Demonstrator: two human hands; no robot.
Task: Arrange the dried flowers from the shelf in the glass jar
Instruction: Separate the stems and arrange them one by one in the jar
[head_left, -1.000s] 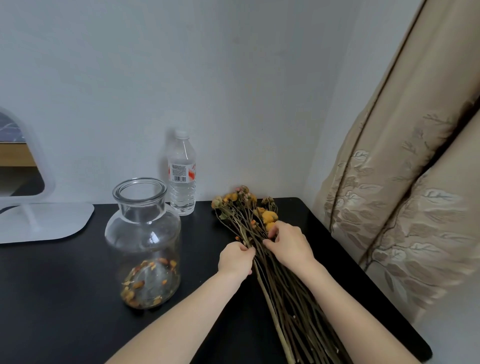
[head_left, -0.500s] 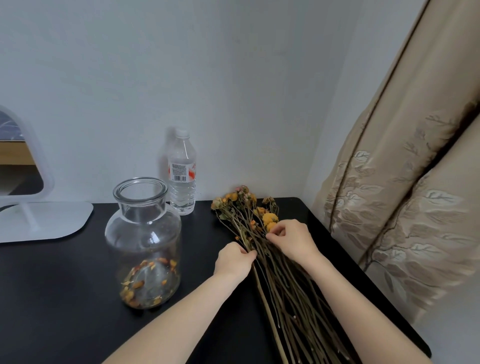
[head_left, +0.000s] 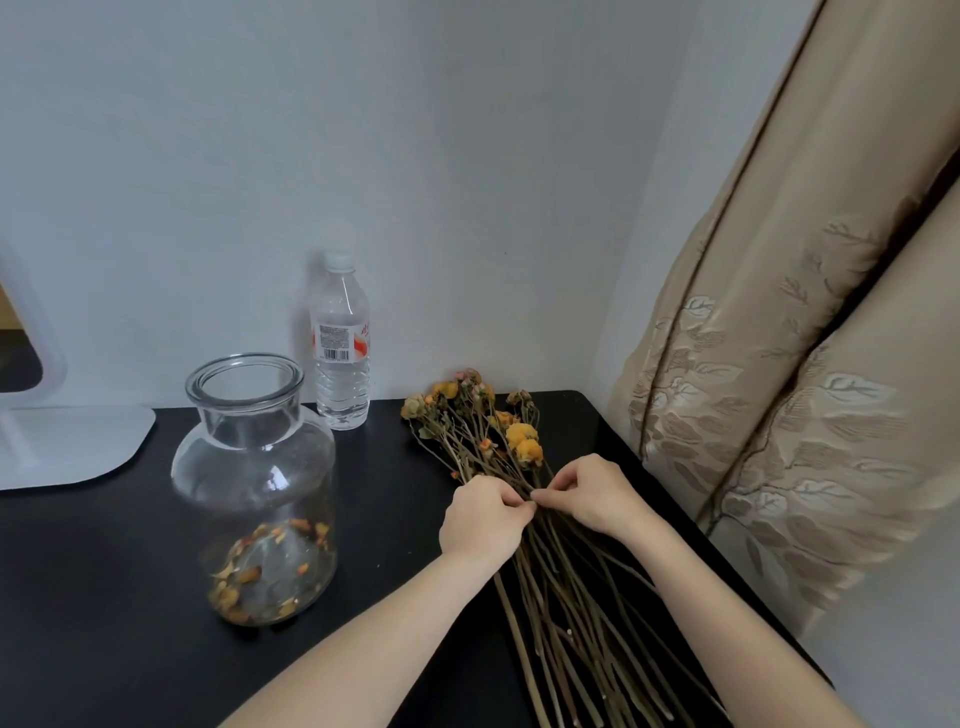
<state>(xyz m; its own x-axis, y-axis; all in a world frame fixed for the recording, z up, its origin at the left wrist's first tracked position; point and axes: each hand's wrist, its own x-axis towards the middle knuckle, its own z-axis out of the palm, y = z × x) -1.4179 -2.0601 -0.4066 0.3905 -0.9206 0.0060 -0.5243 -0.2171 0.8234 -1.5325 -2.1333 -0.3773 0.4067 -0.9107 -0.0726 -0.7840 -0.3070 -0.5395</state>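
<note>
A black table fills the lower view and runs back to a pale grey wall. The jar stands upright on it, clear glass with a wide open mouth. Loose orange and brown petals lie in its bottom. Just behind the jar and a little to its right, a bottle with a white cap stands against the wall. Left of the jar, a flat white base lies on the table, with a white frame rising from it at the edge of view. Far right of the jar, past the table's edge, a beige curtain with a leaf pattern hangs in folds.

The flowers lie flat on the table to the right of the jar, apart from it. Their yellow and orange heads point toward the wall. Their long brown stems run toward the viewer and off the bottom of the view.

Both hands rest on the bunch, right of the jar, just below the heads. The left hand, nearer the jar, has its fingers curled and pinches stems between thumb and fingertips. The right hand, farther from the jar, is curled too, with thumb and forefinger pinching stems. The two pinches almost touch at the middle of the bunch.
</note>
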